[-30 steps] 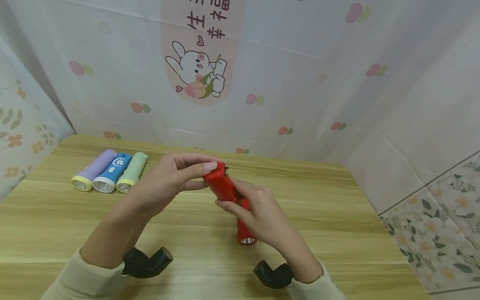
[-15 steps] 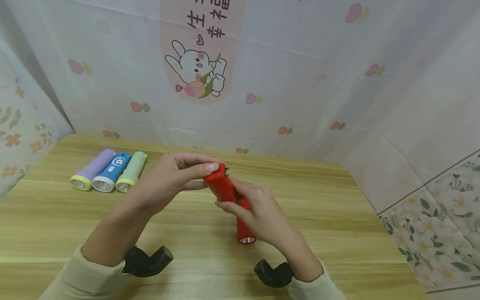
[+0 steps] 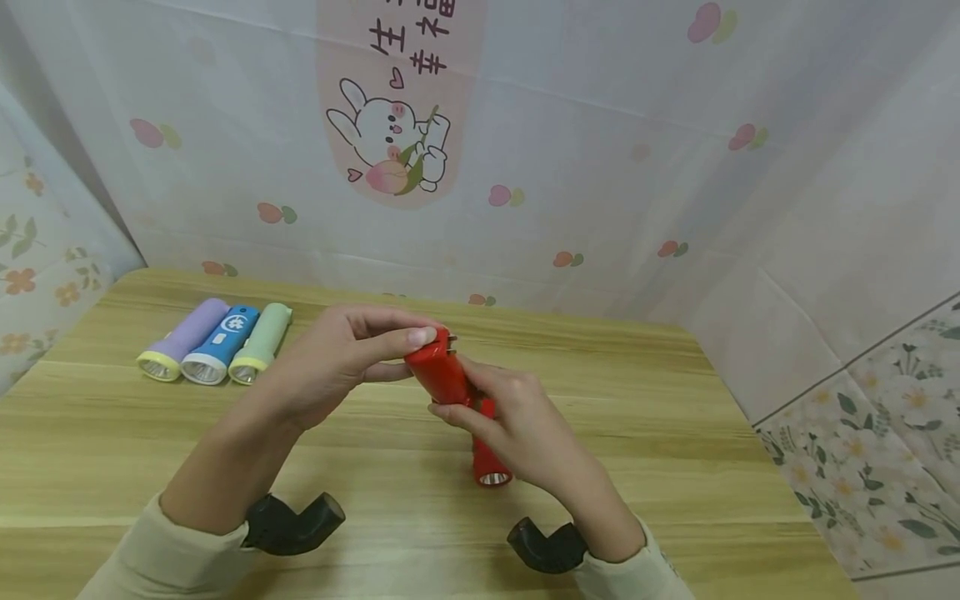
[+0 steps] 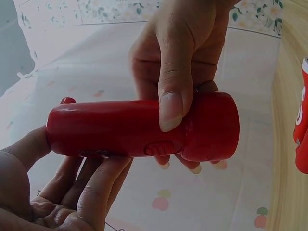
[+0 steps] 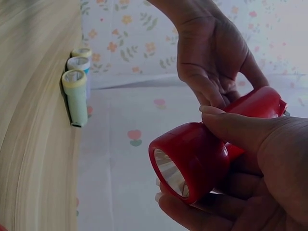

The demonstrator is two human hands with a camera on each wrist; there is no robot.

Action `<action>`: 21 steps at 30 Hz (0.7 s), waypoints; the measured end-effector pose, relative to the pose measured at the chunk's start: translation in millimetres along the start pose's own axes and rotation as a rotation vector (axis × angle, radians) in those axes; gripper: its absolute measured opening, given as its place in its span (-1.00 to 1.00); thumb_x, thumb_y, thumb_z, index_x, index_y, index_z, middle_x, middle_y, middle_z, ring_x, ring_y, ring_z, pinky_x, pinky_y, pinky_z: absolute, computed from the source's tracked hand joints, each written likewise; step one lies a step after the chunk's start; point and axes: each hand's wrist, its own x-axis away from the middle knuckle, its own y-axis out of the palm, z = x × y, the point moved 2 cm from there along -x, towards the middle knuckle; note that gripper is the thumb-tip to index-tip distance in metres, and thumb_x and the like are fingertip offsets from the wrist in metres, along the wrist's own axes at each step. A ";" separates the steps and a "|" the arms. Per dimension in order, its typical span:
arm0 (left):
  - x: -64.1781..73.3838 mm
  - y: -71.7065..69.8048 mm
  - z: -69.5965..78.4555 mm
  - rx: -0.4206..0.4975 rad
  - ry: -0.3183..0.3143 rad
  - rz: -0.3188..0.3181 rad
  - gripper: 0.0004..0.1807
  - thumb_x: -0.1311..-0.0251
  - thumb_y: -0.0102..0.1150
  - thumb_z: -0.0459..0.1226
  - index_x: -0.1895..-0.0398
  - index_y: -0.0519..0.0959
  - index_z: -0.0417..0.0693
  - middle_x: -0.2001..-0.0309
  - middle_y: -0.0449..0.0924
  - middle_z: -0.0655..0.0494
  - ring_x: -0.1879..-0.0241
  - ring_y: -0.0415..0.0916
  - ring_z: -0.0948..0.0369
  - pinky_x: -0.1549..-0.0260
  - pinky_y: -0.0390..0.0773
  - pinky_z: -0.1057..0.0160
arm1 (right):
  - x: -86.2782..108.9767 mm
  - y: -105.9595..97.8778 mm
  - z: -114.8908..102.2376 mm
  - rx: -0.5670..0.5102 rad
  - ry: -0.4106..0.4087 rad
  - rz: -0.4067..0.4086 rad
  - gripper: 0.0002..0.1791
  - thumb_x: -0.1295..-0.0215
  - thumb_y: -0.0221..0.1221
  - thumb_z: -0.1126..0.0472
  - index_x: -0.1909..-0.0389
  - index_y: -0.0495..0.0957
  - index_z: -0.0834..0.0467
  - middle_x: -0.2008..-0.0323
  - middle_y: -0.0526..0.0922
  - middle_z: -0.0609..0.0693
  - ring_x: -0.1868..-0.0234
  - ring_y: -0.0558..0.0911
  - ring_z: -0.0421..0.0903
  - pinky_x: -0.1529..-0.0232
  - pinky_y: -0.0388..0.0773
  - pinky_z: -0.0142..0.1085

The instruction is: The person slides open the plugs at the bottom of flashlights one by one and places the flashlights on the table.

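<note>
Both hands hold one red flashlight (image 3: 438, 379) above the table. My left hand (image 3: 341, 360) pinches its tail end, thumb on the end face and fingertips along the body. Two metal prongs (image 3: 452, 343) stick out at that end. Around the neck, close to the lamp head, my right hand (image 3: 517, 421) grips with the thumb across it. The right wrist view shows the clear lens (image 5: 171, 173) in the wide head, and the left wrist view shows an oval ribbed switch (image 4: 162, 147). A second red flashlight (image 3: 491, 468) lies on the table, partly hidden by the right hand.
Lilac (image 3: 191, 332), blue (image 3: 232, 329) and pale green (image 3: 264, 337) flashlights lie side by side at the table's back left. The wooden table (image 3: 615, 392) meets a printed curtain (image 3: 585, 167) behind. A black curved mount (image 3: 296, 525) sits at each wrist.
Hands and held flashlight keep almost the same pose. The whole head view has shifted slightly.
</note>
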 end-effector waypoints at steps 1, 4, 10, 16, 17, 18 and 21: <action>0.2 0.1 0.1 0.000 -0.001 0.001 -0.59 -0.40 0.20 -0.14 -0.15 0.63 -0.25 -0.14 0.65 -0.09 -0.13 0.62 0.03 -0.12 0.64 0.01 | -0.1 0.1 -0.1 -0.001 0.003 -0.003 -0.51 -0.34 0.31 0.05 -0.26 0.53 0.02 0.06 0.77 -0.07 0.20 0.74 -0.24 0.16 0.68 -0.44; 0.7 0.3 0.3 -0.008 -0.005 0.006 -0.59 -0.40 0.20 -0.14 -0.15 0.63 -0.25 -0.14 0.65 -0.10 -0.13 0.62 0.03 -0.12 0.64 -0.01 | -0.1 0.3 -0.3 0.000 0.009 -0.009 -0.54 -0.33 0.32 0.06 -0.22 0.54 0.03 0.06 0.77 -0.07 0.20 0.74 -0.24 0.15 0.68 -0.45; 1.3 -0.2 0.6 -0.032 -0.008 -0.004 -0.59 -0.39 0.20 -0.14 -0.14 0.63 -0.24 -0.15 0.66 -0.11 -0.14 0.61 0.00 -0.14 0.63 -0.04 | 0.2 0.5 -0.3 0.008 0.004 -0.008 -0.52 -0.34 0.31 0.06 -0.24 0.54 0.03 0.06 0.77 -0.06 0.21 0.74 -0.25 0.17 0.68 -0.45; 0.8 -0.6 -0.2 -0.035 -0.007 -0.014 -0.59 -0.39 0.20 -0.13 -0.13 0.64 -0.25 -0.15 0.65 -0.11 -0.16 0.59 -0.01 -0.15 0.62 -0.08 | 0.5 0.6 -0.2 -0.002 -0.003 -0.012 -0.59 -0.35 0.31 0.07 -0.18 0.56 0.03 0.13 0.77 -0.08 0.28 0.70 -0.30 0.22 0.67 -0.46; 0.7 -0.4 -0.4 -0.034 -0.008 -0.015 -0.59 -0.39 0.20 -0.13 -0.13 0.63 -0.25 -0.15 0.65 -0.11 -0.16 0.58 -0.02 -0.15 0.61 -0.09 | 0.5 0.6 -0.3 -0.004 -0.004 -0.013 -0.60 -0.35 0.31 0.08 -0.16 0.57 0.03 0.14 0.77 -0.08 0.29 0.69 -0.31 0.22 0.67 -0.46; 0.6 -0.4 -0.7 -0.034 -0.010 -0.014 -0.59 -0.39 0.21 -0.13 -0.12 0.63 -0.25 -0.14 0.64 -0.11 -0.16 0.58 -0.02 -0.15 0.61 -0.09 | 0.6 0.8 -0.1 -0.003 -0.005 -0.012 -0.62 -0.35 0.31 0.07 -0.15 0.57 0.04 0.14 0.77 -0.08 0.30 0.69 -0.31 0.23 0.67 -0.46; 0.8 -0.1 -1.3 -0.032 -0.016 -0.010 -0.59 -0.39 0.21 -0.13 -0.13 0.63 -0.25 -0.14 0.64 -0.12 -0.16 0.58 -0.01 -0.16 0.61 -0.08 | 0.9 0.7 -0.4 -0.003 -0.004 -0.012 -0.62 -0.34 0.31 0.08 -0.14 0.57 0.03 0.15 0.77 -0.09 0.31 0.68 -0.32 0.23 0.66 -0.46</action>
